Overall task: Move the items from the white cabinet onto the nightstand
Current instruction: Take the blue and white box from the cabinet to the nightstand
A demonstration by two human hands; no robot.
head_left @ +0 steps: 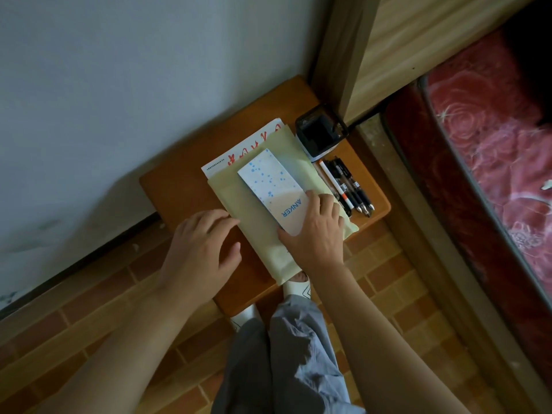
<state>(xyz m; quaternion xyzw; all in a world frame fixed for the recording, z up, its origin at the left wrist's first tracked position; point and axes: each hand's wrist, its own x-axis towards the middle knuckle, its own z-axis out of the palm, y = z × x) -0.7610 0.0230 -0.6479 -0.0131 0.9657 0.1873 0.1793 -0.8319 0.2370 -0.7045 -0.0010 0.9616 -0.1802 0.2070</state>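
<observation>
Here the person stands at the nightstand (179,186), slippers and grey trousers at six o'clock. The left hand (203,243) hovers at about nine o'clock of the stack, fingers loosely bent and holding nothing, fingertips near the edge of the pale envelope (257,240). The right hand (313,231) sits at the stack's five o'clock end, thumb under one edge and fingers curled over the other edge of the white Anker box (273,186), gripping it as it lies on the envelope. Beneath the envelope, toward eleven o'clock, a white sheet with red writing (239,150) peeks out.

The likeliest trouble lies in the overhang: the envelope's near corner juts past the nightstand's front edge, so a tug as the right hand lets go, or a brush from the left hand, could slide the smooth paper and tip the stack to the tiled floor. The box rests on slick paper and could skate with it.

At three o'clock of the box, several pens (349,189) lie close to the nightstand's right edge; a nudge from the envelope could roll them off. Farther, at one o'clock, the black mesh holder (321,132) stands tight to the bed frame and looks safer.
</observation>
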